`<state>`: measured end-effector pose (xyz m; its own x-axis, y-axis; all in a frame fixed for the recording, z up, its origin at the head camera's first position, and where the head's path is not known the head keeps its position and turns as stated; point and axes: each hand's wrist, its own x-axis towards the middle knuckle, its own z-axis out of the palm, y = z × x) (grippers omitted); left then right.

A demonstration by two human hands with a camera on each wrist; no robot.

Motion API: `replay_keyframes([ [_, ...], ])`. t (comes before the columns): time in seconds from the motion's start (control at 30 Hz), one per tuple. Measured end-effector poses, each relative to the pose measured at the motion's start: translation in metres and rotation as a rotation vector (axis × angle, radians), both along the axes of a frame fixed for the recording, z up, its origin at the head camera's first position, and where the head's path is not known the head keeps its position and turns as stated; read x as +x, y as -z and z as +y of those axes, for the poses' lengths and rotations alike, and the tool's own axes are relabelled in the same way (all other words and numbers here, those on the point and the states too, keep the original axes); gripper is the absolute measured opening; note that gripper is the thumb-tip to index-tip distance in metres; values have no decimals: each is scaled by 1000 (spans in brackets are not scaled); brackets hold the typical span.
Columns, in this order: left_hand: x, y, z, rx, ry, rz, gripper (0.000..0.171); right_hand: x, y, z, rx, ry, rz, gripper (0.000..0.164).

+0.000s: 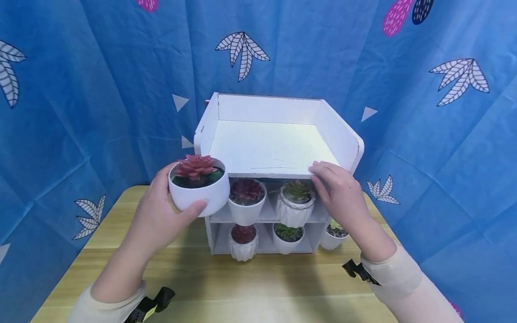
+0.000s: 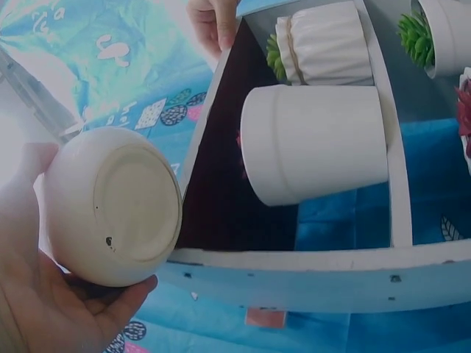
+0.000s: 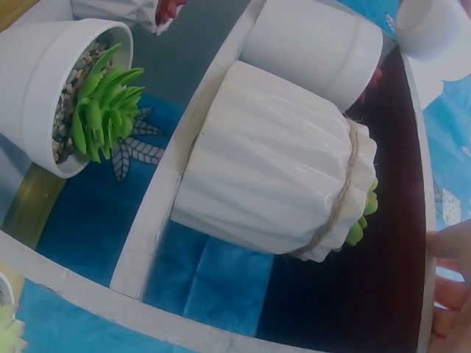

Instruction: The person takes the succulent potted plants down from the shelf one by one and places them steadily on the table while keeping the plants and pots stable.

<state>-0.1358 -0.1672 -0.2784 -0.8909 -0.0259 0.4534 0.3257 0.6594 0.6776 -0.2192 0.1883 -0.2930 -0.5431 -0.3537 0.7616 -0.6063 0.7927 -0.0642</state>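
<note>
My left hand [image 1: 161,211] grips a round white pot [image 1: 203,197] with a red succulent [image 1: 196,167], raised at the left front of a white two-tier shelf [image 1: 262,148]. The left wrist view shows this pot's pale underside, tilted, near the shelf's side edge. My right hand [image 1: 341,193] holds the front edge of the shelf's top board near its right end, fingers above and thumb below. Just under the board, on the upper tier, stand a white pot with a dark red succulent [image 1: 246,190] and a ribbed white pot tied with twine [image 3: 272,162].
On the lower level sit a ribbed pot with a red succulent [image 1: 243,242] and a smooth pot with a green succulent [image 1: 288,237]. Another potted succulent [image 1: 333,235] stands right of the shelf on the wooden table [image 1: 250,287]. A blue patterned curtain [image 1: 133,89] hangs behind.
</note>
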Motion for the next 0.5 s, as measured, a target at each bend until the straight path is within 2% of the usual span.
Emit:
replay_keyframes([
  [0.3, 3, 1, -11, 19, -19, -12, 89, -1, -1, 0, -7, -17, 11, 26],
  [0.5, 4, 4, -18, 14, -34, 11, 88, -1, 1, 0, -1, -9, 7, 26],
])
